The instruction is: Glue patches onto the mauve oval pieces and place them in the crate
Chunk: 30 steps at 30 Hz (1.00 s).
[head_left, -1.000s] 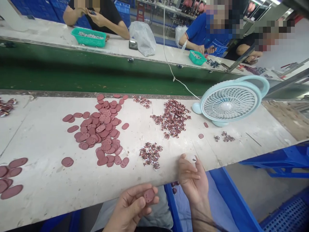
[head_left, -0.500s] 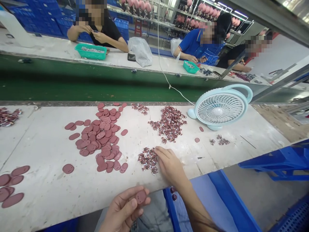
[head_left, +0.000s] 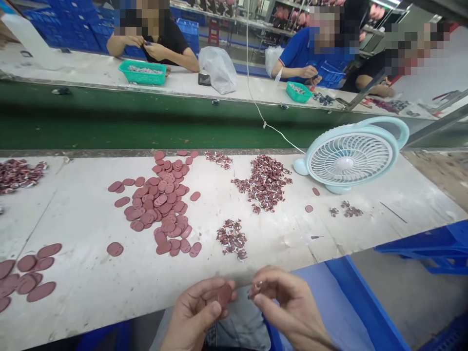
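Observation:
My left hand [head_left: 195,314] grips a dark red oval disc [head_left: 224,294] between thumb and fingers, just off the near table edge. Close beside it, my right hand [head_left: 288,304] pinches a small red-and-white piece [head_left: 255,289] at its fingertips, almost touching the disc. On the white table [head_left: 84,273] ahead lies a small heap of the same little pieces [head_left: 231,237]. A wide spread of red oval discs [head_left: 161,204] lies left of centre, and a bigger pile of small pieces [head_left: 266,181] sits farther back.
A pale blue desk fan [head_left: 349,157] stands at the right. More discs [head_left: 25,280] lie at the near left. Beyond a green conveyor belt [head_left: 127,122], other people work at a far bench with green baskets [head_left: 142,73]. Blue crates [head_left: 431,243] flank my right.
My right hand reached to the small heap on the table, took a small piece and drew back beside the left hand's disc. The view shifted slightly.

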Available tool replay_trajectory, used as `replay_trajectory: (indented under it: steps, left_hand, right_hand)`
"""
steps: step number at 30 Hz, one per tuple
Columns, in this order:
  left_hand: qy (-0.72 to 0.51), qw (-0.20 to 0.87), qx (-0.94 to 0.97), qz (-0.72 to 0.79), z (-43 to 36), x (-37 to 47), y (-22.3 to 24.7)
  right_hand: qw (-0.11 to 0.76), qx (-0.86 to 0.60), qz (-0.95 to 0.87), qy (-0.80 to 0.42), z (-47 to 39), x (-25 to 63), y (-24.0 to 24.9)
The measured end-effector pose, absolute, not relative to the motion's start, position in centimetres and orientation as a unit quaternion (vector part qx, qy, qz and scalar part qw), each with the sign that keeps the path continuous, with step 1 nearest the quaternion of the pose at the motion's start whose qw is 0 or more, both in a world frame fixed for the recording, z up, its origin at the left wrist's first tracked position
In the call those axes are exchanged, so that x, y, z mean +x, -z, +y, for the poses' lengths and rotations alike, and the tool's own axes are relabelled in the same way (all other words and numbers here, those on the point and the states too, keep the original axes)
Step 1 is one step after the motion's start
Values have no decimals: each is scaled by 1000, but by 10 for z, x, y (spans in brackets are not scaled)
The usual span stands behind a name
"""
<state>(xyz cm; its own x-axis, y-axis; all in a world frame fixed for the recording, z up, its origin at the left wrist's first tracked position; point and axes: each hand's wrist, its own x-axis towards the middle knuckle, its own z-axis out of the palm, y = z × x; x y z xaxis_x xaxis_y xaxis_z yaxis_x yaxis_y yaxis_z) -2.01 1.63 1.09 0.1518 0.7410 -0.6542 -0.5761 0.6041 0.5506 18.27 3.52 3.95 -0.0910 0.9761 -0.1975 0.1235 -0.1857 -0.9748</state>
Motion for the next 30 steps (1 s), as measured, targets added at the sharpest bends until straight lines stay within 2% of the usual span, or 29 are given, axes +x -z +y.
replay_trajectory:
  steps: [11,17,30]
  left_hand:
    - [-438,766,179,435,12,-14,1]
    - [-461,730,193,466,7,-11,9]
    - [-447,712,230,491,6,-9,13]
  right_hand:
    - [342,-566,-495,-564,32,158,-54]
    - [359,-561,-453,-592,28,155,-50]
    - [375,-562,-481,-558,23,159,-43]
